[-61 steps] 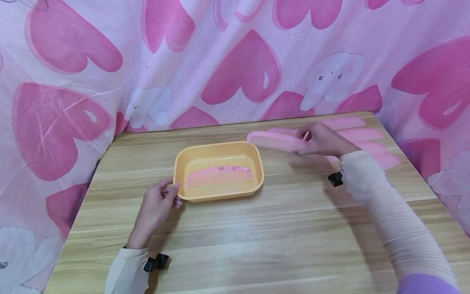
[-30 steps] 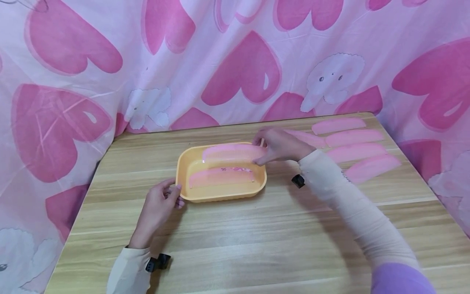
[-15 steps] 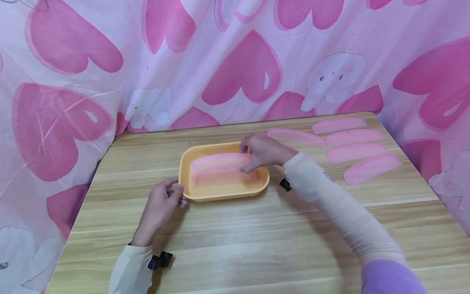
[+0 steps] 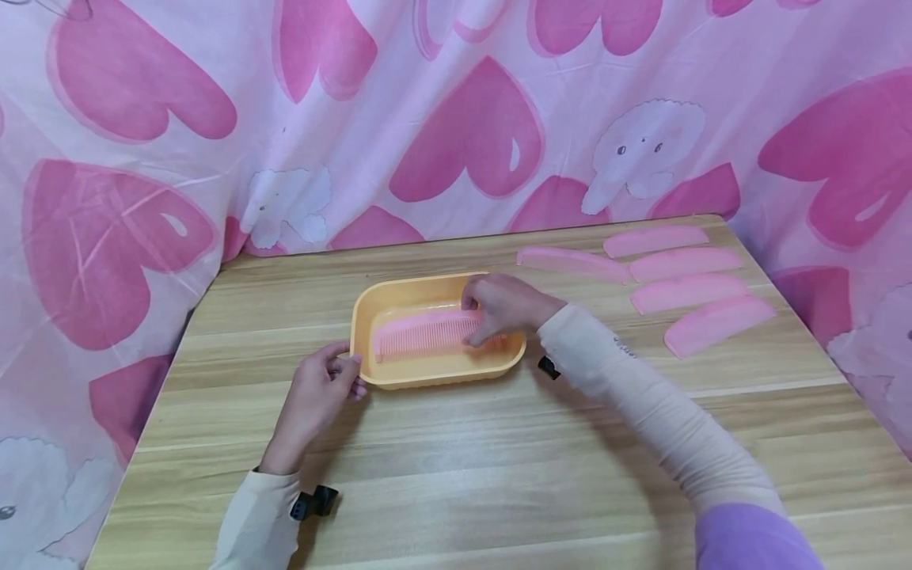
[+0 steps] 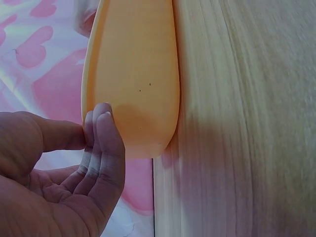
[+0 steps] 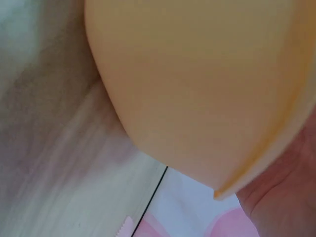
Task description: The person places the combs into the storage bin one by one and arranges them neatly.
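Observation:
A yellow plastic tray [image 4: 427, 376] stands on the wooden table in the head view. Its near left corner is pinched by my left hand [image 4: 313, 396], with thumb and fingers on the rim, as the left wrist view also shows. Inside the tray lies a pink comb [image 4: 420, 336], teeth facing me, overlapping another comb beneath it that is mostly hidden. My right hand [image 4: 506, 305] reaches over the tray's right side and pinches the upper comb's right end between thumb and fingers. In the right wrist view the tray's outer wall [image 6: 187, 98] covers most of that hand.
Several more pink combs lie at the back right of the table: one slanted comb [image 4: 570, 263] nearest the tray, and a loose column with a back comb [image 4: 655, 241] and a front comb [image 4: 720, 324]. A pink heart-patterned curtain [image 4: 456, 119] hangs behind the table.
My right hand has carried a comb left from the group at the back right and lowered it into the tray over the other comb. The tray has shifted slightly right, my left hand with it.

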Motion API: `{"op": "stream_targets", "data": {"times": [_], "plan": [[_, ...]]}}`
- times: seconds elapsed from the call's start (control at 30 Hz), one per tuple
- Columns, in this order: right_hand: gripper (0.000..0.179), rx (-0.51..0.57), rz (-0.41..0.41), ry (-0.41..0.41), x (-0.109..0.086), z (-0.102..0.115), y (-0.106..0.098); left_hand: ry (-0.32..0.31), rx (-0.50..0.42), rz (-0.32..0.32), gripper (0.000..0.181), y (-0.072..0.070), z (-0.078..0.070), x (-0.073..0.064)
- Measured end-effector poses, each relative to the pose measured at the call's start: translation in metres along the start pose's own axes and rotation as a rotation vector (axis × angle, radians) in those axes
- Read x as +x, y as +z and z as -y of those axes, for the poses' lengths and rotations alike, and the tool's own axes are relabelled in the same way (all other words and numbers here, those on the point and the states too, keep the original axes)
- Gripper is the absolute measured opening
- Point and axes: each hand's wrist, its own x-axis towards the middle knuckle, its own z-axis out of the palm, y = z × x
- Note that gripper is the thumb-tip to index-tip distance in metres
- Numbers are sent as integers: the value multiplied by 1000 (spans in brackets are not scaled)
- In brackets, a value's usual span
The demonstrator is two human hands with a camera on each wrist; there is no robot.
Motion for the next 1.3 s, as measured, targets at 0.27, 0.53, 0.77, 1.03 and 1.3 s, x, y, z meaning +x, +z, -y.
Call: {"op": "stream_targets", "data": {"times": [0.27,0.53,0.77,1.03,1.3], "plan": [[49,-44,26,7,4,-1,8,-22,-83,47,44,0,2,4],[47,-115,36,-12,6,1,14,-33,-181,99,48,-2,3,4],[46,-112,78,24,6,2,15,-53,-197,107,48,-3,2,5],[44,-87,92,10,6,1,13,-39,-210,109,48,-4,2,4],[53,54,3,-24,-5,-2,-8,-31,-215,108,46,-3,2,5]]}}
